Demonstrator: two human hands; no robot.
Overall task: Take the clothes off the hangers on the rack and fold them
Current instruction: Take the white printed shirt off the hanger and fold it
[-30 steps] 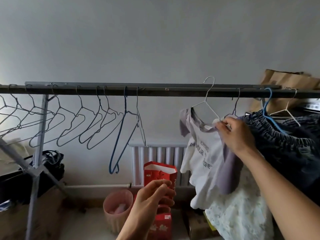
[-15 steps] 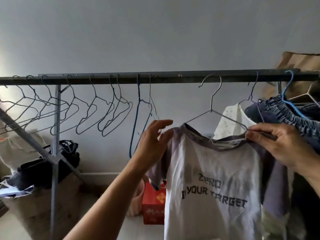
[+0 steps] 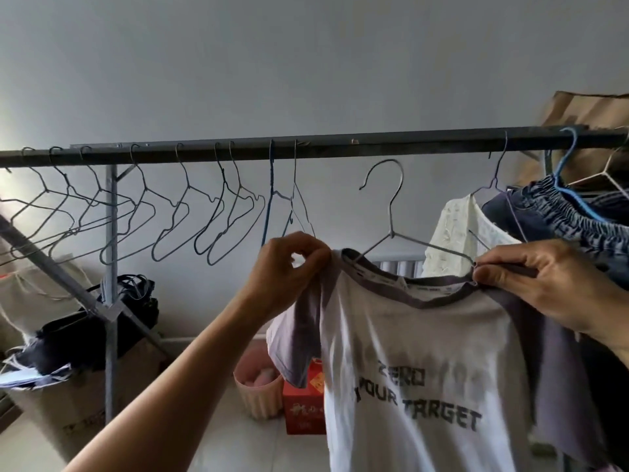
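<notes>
- The left grip [image 3: 289,267] pinches the left shoulder seam of the T-shirt [image 3: 408,352] between thumb and fingertips. The right grip [image 3: 551,284] pinches the collar edge at the right shoulder, with the end of the wire hanger [image 3: 391,233] under its fingertips.
- The T-shirt, white with grey-purple sleeves and the print "ZERO YOUR TARGET", hangs spread between the two hands in front of the rail [image 3: 374,146]. It is on its hanger, whose hook sits just below the rail and not over it.
- Step in hand, as I judge it: this garment is off the rack but not yet off its hanger, and folding has not begun.
- The next move calls for slipping one shoulder over the hanger's arm and drawing the wire out through the neck. One hand should keep hold of the cloth so the shirt does not drop to the floor.
- The freed hanger most likely belongs with the bare wire hangers [image 3: 188,187] at the left of the rail.
- No folding surface is in view.
- A white lace top [image 3: 456,233] and dark elastic-waist shorts [image 3: 578,226] hang at the right, waiting their turn.
</notes>
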